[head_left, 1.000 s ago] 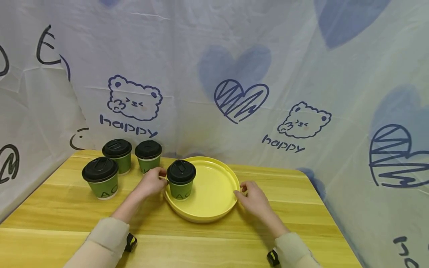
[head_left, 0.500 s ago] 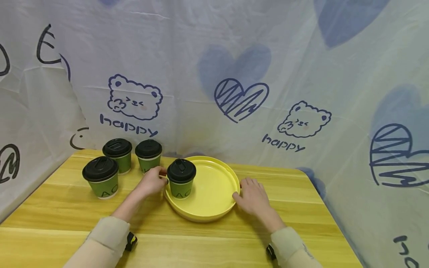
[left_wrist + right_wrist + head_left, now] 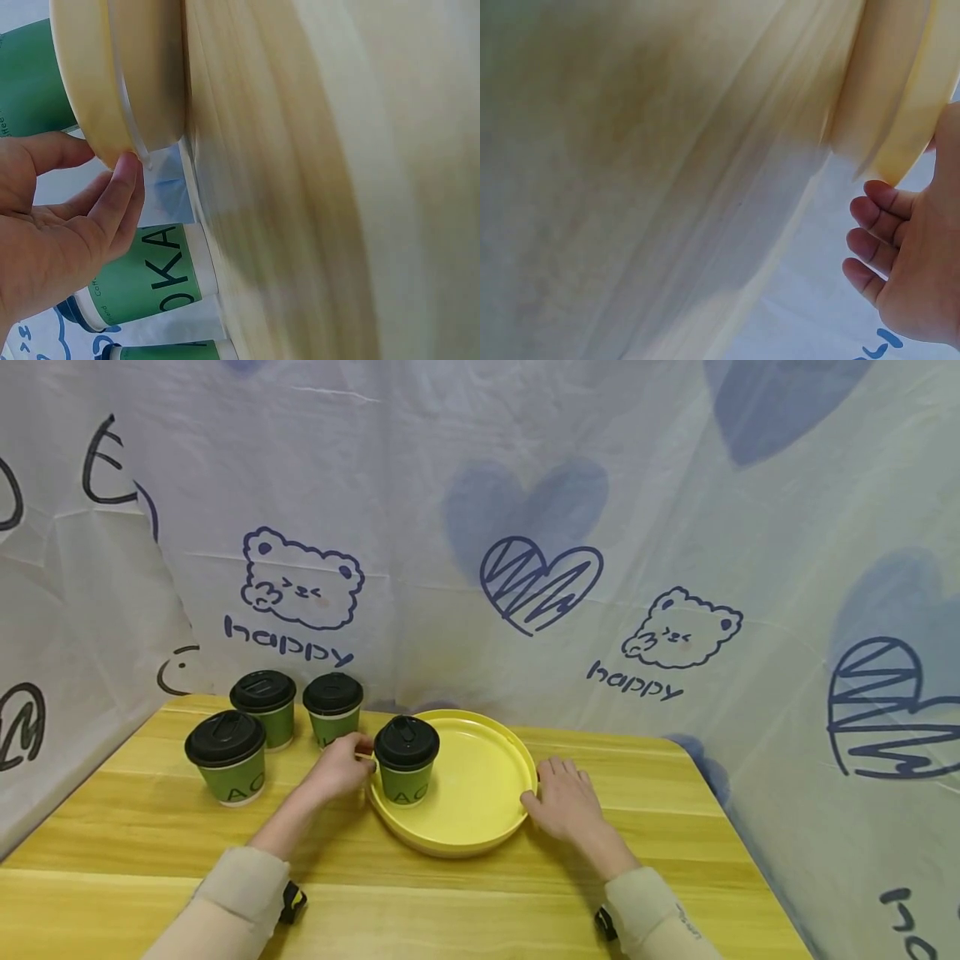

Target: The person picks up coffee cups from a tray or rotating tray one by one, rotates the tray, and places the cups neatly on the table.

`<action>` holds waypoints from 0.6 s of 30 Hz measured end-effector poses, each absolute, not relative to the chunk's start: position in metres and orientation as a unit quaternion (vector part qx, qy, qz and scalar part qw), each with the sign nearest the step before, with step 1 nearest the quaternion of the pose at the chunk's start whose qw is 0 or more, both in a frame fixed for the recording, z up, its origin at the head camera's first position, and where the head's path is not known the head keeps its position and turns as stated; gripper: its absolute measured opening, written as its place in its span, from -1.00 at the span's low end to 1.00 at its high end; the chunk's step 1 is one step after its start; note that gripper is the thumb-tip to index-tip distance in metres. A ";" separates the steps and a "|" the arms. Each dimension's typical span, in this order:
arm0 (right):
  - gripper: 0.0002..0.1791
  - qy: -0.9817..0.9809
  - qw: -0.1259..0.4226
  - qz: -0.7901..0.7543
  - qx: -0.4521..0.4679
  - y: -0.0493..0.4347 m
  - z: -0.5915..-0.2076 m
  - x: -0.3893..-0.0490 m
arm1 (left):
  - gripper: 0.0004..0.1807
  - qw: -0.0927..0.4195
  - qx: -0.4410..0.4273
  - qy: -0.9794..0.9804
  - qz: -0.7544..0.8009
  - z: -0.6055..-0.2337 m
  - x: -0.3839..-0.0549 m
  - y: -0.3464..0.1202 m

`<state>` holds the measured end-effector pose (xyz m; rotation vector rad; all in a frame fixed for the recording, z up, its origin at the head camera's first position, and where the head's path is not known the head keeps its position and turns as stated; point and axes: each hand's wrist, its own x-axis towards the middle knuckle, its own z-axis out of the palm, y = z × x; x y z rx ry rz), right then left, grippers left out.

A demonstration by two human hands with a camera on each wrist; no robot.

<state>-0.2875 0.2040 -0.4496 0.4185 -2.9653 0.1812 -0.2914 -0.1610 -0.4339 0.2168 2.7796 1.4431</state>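
Note:
A round yellow tray [image 3: 461, 827] with a raised rim lies on the table; in the left wrist view its side [image 3: 150, 67] shows a seam between the upper rim and a narrower lower part. Near its left edge stands a green paper cup [image 3: 405, 783] with a black lid. My left hand [image 3: 343, 767] pinches the tray's left rim, thumb above and fingertips on the outside. On the opposite side my right hand [image 3: 567, 802] grips the rim with its thumb over the edge. The right wrist view shows the curled fingers [image 3: 881, 206], the index finger closest to the tray.
Left of the tray stand three more lidded green cups: one nearer [image 3: 234, 779] and two behind, a left one [image 3: 277, 727] and a right one [image 3: 335, 727] beyond my left hand. A printed white cloth [image 3: 450, 635] hangs behind the wooden table [image 3: 420, 910].
My right hand has shifted on the rim, its fingers now further around the outside and its thumb slightly further in. Left hand, tray and cups stay in place.

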 end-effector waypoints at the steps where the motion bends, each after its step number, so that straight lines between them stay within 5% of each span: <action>1: -0.60 -0.986 0.070 0.061 0.139 0.204 -0.450 -0.287 | -0.58 0.001 0.072 0.884 0.462 -0.434 -0.290 -0.162; 18: -0.61 -0.983 0.079 0.076 0.145 0.205 -0.451 -0.286 | -0.26 -0.057 0.130 0.834 0.533 -0.427 -0.267 -0.173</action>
